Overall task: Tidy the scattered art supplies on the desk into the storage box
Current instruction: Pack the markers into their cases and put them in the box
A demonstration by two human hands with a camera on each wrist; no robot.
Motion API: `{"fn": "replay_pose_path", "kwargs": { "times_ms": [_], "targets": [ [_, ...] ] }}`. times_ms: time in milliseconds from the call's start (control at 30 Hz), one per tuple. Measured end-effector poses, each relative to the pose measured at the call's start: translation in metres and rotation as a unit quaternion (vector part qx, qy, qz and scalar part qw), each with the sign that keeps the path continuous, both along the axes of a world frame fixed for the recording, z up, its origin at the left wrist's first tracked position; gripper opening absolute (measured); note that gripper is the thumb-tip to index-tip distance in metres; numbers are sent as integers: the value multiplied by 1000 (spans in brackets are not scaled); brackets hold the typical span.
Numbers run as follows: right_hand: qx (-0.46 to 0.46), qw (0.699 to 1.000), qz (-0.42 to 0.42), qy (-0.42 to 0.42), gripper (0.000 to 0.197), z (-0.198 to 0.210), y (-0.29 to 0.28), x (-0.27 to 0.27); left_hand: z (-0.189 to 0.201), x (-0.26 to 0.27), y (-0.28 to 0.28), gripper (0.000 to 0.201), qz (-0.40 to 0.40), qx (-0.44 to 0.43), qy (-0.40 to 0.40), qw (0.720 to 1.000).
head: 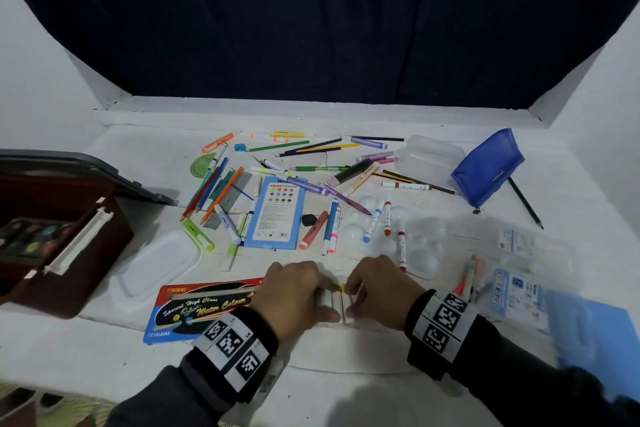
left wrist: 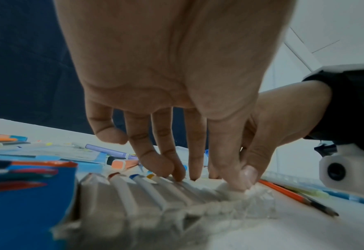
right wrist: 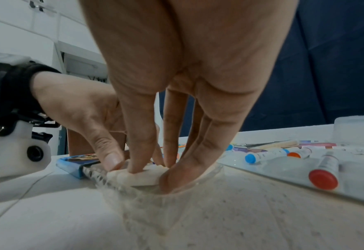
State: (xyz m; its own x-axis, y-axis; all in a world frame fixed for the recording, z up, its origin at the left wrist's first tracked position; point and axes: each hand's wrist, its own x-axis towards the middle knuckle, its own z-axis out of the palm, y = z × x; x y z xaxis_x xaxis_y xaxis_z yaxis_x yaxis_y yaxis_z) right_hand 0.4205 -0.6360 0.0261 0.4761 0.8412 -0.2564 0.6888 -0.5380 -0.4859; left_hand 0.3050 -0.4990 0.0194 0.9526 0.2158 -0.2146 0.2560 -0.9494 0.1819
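A clear ribbed plastic tray [left wrist: 198, 203] of white paint tubes [head: 337, 303] lies at the desk's front middle, slid partly out of a blue and red water colour box [head: 194, 308]. My left hand [head: 298, 291] presses straight fingertips [left wrist: 177, 175] on the tubes' far ends, and its thumb pushes down on a near end. My right hand [head: 381, 288] pinches the rightmost white tube [right wrist: 144, 175] between thumb and fingers at the tray's end. The brown storage box [head: 69, 236] stands open at the left with a paint palette inside.
Pens, pencils and markers lie scattered across the middle, around a light blue colour pencil case [head: 277, 211]. A clear lid [head: 159, 263], a clear blister tray [head: 415, 246], a clear container [head: 431, 154], a blue pouch [head: 488, 166] and a colour pen pack [head: 519, 291] lie around them.
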Motion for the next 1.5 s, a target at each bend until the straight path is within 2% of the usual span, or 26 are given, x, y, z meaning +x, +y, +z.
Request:
{"fn": "replay_pose_path", "kwargs": {
  "times_ms": [133, 433, 533, 700, 800, 933, 1067, 1267, 1400, 1500],
  "targets": [
    [-24, 998, 30, -42, 32, 0, 7, -1, 3, 4, -2, 49, -3, 14, -1, 1000],
    [-29, 998, 34, -50, 31, 0, 16, 6, 8, 16, -3, 44, 10, 33, -10, 999],
    [-31, 997, 35, -58, 39, -3, 19, 5, 8, 17, -5, 44, 12, 50, -9, 999],
    [-61, 993, 54, -85, 39, 0, 20, 7, 6, 16, -8, 45, 20, 63, -6, 998],
    [-72, 991, 63, -97, 48, 4, 22, 10, 7, 17, -7, 45, 17, 59, -5, 998],
    [-89, 989, 71, -95, 54, 6, 24, 13, 6, 16, -2, 47, 10, 30, -15, 999],
    [-93, 989, 74, -84, 50, 10, 24, 16, 3, 13, 7, 56, 4, -11, -21, 1000],
    [-47, 995, 43, -71, 36, 14, 31, 26, -1, 9, 34, 62, 6, -153, -60, 986],
    [-6, 998, 15, -65, 26, 13, 40, 34, -2, 8, 56, 33, 31, -205, -130, 969],
    [42, 997, -17, -62, 18, 11, 48, 41, 0, 12, 76, 26, 22, -204, -167, 964]
  ]
}}
